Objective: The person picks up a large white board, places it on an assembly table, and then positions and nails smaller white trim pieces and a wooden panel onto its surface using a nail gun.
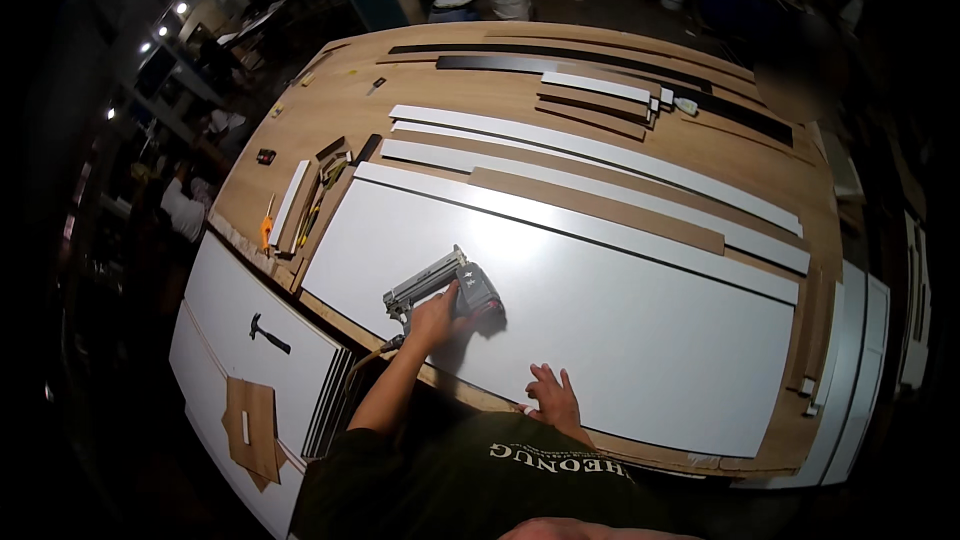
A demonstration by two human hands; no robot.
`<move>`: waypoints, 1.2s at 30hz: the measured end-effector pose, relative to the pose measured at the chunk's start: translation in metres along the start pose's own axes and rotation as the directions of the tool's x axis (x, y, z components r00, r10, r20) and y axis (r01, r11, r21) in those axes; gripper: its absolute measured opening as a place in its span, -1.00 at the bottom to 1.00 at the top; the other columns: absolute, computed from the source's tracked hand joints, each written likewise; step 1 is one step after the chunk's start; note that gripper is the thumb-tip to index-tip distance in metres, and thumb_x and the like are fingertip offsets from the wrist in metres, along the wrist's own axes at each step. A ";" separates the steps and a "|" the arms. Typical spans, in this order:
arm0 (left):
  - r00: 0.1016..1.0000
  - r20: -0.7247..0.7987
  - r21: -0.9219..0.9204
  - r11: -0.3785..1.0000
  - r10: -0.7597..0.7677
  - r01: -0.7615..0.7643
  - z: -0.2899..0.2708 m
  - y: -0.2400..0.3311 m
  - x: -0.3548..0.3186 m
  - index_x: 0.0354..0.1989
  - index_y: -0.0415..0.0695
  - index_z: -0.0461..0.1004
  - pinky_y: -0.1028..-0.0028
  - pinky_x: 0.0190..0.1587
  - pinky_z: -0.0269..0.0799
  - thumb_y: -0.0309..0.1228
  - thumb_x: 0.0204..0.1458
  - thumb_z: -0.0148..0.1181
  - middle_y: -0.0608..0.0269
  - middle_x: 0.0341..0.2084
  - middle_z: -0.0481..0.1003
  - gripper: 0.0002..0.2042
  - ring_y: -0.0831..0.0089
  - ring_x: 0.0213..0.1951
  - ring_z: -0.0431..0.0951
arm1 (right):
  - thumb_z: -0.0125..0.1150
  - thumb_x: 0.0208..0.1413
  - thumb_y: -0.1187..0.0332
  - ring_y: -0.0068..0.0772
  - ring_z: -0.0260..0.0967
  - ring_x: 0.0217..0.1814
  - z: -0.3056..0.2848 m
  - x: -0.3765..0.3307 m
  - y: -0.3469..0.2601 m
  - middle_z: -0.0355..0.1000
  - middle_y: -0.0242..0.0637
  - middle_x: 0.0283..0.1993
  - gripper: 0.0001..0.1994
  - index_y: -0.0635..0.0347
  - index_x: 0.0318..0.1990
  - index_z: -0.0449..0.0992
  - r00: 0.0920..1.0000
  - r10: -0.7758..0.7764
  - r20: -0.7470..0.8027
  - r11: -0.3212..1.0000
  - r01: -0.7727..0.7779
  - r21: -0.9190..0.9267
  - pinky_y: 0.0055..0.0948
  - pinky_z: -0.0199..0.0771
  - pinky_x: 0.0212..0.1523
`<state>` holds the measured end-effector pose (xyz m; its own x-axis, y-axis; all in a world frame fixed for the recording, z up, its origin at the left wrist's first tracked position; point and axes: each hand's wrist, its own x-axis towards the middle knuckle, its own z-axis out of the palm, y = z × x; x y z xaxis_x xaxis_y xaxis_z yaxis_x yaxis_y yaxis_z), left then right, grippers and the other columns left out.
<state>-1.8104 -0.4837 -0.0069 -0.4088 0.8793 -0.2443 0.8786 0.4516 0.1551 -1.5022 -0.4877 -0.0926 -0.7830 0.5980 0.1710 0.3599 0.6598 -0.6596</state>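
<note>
My left hand (434,320) is closed around the handle of a grey pneumatic nail gun (430,282), which lies over the left part of a large white panel (600,340). An air hose (372,352) runs from the gun's handle toward the lower left. Near the panel's front edge is my right hand (555,398), its fingers apart and nothing visible in it. A long white strip (570,230) lies along the panel's far edge, with a dark line between them.
More white and brown strips (600,165) lie beyond on the wooden worktable (330,100). At the left are an orange-handled tool (267,225) and loose hand tools (318,200). A hammer (270,334) lies on stacked white panels (215,310). Buckets (511,2) stand behind the table.
</note>
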 end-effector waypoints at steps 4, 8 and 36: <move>0.993 -0.051 -0.022 0.994 -0.105 0.104 0.002 -0.016 0.005 0.34 -0.02 0.05 0.19 -0.23 0.47 0.09 -0.14 0.23 0.03 -0.27 0.52 -0.13 0.08 -0.22 0.55 | 0.43 -0.25 0.27 -0.07 0.08 0.36 0.002 0.001 -0.002 0.20 -0.17 0.27 -0.57 0.04 -0.19 0.37 1.000 0.009 0.017 0.999 -0.010 0.046 0.14 0.00 0.30; 0.985 -0.018 -0.058 0.984 -0.172 0.171 -0.008 -0.033 0.028 0.34 0.14 0.07 0.19 -0.24 0.45 0.14 -0.22 0.29 0.08 -0.27 0.56 -0.10 0.12 -0.21 0.57 | 0.44 -0.31 0.34 0.02 0.11 0.34 -0.005 0.006 -0.014 0.25 -0.10 0.23 -0.60 0.08 -0.25 0.41 0.999 0.050 -0.022 0.998 -0.049 0.050 0.16 -0.06 0.32; -0.043 -0.472 -0.430 0.188 -0.880 0.883 0.152 -0.591 -0.490 0.08 -0.28 0.34 0.19 0.17 0.27 -0.40 0.01 0.13 -0.12 0.02 0.38 -0.57 0.00 0.09 0.36 | 0.26 -0.17 0.42 0.06 -0.01 0.39 0.016 0.013 -0.044 0.02 -0.03 0.38 -0.53 0.24 -0.02 0.34 0.968 0.231 0.095 0.876 -0.164 -0.453 0.00 0.08 0.29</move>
<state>-2.0924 -1.2043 -0.1248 -0.8726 -0.3636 0.3261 -0.3021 0.9264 0.2247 -1.5363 -0.5158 -0.0729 -0.7232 0.6884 -0.0558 0.6741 0.6860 -0.2740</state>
